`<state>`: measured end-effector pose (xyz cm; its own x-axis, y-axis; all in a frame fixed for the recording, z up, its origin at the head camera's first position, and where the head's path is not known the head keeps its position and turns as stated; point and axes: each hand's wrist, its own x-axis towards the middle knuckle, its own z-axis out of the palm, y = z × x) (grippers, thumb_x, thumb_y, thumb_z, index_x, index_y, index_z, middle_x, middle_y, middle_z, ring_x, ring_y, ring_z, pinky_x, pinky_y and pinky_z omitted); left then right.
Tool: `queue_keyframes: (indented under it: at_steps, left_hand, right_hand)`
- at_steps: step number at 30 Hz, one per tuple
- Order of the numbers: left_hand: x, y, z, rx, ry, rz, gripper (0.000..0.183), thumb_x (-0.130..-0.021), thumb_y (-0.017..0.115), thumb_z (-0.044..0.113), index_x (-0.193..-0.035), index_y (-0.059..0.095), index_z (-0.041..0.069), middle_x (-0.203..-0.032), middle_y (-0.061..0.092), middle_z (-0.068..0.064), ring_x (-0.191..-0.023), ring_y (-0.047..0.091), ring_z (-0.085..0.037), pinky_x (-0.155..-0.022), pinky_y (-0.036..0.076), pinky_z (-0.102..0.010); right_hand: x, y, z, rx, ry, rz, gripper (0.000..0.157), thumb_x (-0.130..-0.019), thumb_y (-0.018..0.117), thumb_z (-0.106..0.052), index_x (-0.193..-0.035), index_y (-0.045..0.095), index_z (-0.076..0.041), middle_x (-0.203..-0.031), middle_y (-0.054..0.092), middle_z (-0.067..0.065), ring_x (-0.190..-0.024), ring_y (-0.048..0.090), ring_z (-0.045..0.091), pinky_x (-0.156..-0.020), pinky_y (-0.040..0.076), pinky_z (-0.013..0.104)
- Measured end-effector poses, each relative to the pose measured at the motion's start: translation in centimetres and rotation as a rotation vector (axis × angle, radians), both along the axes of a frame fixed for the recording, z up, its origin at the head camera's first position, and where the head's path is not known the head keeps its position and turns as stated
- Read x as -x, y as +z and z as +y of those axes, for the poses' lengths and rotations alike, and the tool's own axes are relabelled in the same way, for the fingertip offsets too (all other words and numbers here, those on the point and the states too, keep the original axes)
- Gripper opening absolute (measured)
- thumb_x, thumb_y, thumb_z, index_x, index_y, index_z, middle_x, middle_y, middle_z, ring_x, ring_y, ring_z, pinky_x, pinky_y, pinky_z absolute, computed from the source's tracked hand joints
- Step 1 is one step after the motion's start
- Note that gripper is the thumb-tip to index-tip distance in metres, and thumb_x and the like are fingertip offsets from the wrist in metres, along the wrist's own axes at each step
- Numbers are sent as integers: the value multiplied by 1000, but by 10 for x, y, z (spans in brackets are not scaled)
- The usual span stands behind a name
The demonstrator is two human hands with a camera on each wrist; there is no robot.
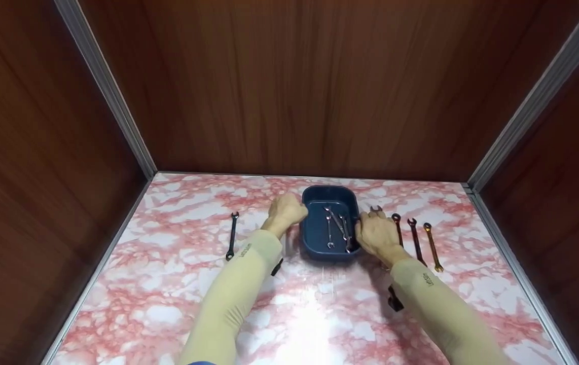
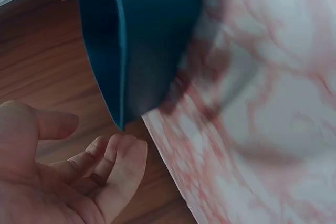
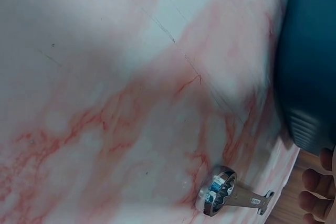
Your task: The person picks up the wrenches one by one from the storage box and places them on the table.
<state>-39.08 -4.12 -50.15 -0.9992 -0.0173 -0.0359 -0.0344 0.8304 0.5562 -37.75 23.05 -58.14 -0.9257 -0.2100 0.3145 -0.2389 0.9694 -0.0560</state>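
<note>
A dark blue plastic bin (image 1: 327, 254) stands in the middle of the table, with several wrenches (image 1: 329, 230) lying inside. My left hand (image 1: 287, 209) is beside the bin's left side; in the left wrist view its fingers (image 2: 123, 169) are loosely bent just off the bin's corner, with nothing in them. On the opposite side, my right hand (image 1: 376, 233) holds the bin by its right rim, its fingertips showing at the edge in the left wrist view. A silver combination wrench (image 3: 244, 198) lies next to the bin, mostly hidden under the right hand in the head view.
To the left lies a dark wrench (image 1: 232, 235). Right of my right hand are a dark red wrench (image 1: 416, 241), a gold wrench (image 1: 433, 247) and another reddish one (image 1: 397, 223). Brown wood-grain panels (image 1: 310, 91) enclose the marbled table (image 1: 157, 304) at the back and sides.
</note>
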Motion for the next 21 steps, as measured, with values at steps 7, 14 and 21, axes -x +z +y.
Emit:
queue_keyframes:
  at_steps: [7, 14, 21]
  left_hand:
    - [-1, 4, 22, -89, -3, 11, 26, -96, 66, 20, -104, 79, -1, -118, 83, -21, -113, 79, -37, -104, 63, -49]
    - [2, -5, 40, -167, -17, -80, 22, -96, 66, 19, -103, 78, 1, -105, 81, -16, -77, 80, -25, -79, 70, -39]
    - [5, -12, 52, -323, 26, -215, 15, -101, 64, 19, -93, 68, 7, -78, 62, -4, -61, 69, -18, -79, 72, -44]
  right_hand:
    - [-2, 1, 0, 13, 4, 5, 33, -111, 57, -27, -106, 69, 2, -106, 79, 27, -107, 72, 47, -83, 63, 65]
    - [-2, 2, 1, 27, -3, -1, 31, -111, 58, -27, -106, 69, 2, -105, 80, 27, -107, 73, 48, -84, 63, 66]
    - [-1, 2, 0, 25, -13, -20, 32, -112, 55, -27, -106, 69, 1, -103, 80, 26, -104, 74, 48, -84, 63, 66]
